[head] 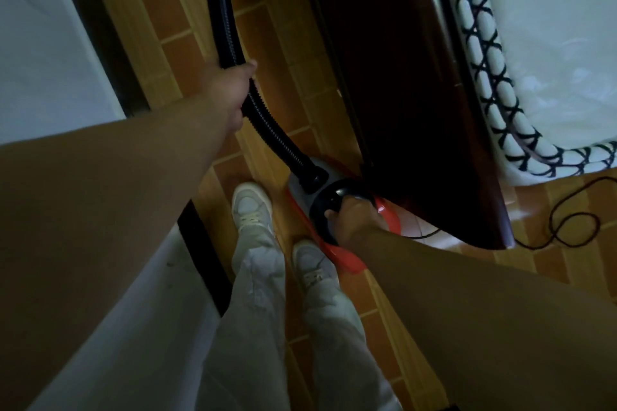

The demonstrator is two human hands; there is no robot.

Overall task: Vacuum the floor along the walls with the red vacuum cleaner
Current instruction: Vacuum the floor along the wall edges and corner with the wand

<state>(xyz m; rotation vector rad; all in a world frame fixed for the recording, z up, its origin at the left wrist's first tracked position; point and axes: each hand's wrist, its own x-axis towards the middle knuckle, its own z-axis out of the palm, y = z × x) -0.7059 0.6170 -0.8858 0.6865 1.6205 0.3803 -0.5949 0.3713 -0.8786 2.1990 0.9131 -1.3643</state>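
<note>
Judging from this, we seem midway: left grip [230, 93] clasps the black hose [227, 27], right grip [355, 218] clasps the red vacuum cleaner [347, 259] by its handle [320, 210]; how much floor [173, 20] is cleaned, we cannot tell.

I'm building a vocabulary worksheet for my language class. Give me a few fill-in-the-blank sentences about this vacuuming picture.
1. The left hand grips the hose, whose colour is ____.
2. The right hand holds the handle of the ____ vacuum cleaner.
3. The person's shoes are ____.

Missing words: black; red; white.
</note>
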